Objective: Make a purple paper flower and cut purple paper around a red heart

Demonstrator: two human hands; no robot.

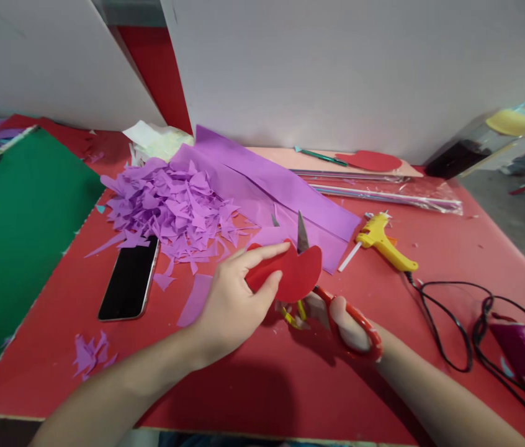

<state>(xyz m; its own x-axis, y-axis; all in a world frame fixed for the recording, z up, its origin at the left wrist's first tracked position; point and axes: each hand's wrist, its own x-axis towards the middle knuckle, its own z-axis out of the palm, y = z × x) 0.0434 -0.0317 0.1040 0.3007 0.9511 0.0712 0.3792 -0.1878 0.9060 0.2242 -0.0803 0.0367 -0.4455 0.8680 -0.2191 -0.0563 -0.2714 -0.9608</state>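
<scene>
My left hand (pixel 237 298) pinches a red paper piece (pixel 297 273) with a rounded edge, thumb under and fingers over it, just above the red table. My right hand (pixel 349 323) grips red-handled scissors (pixel 355 320). The blades (pixel 301 234) point away from me and poke up through the red piece's top edge. A small yellow scrap (pixel 294 315) lies under the scissors by my right fingers.
A pile of purple paper scraps (pixel 174 208) and purple sheets (pixel 281 186) lie behind my hands. A black phone (pixel 130 279) sits left, a green sheet (pixel 15 230) farther left. A yellow glue gun (pixel 383 242) and its black cable (pixel 448 316) are on the right.
</scene>
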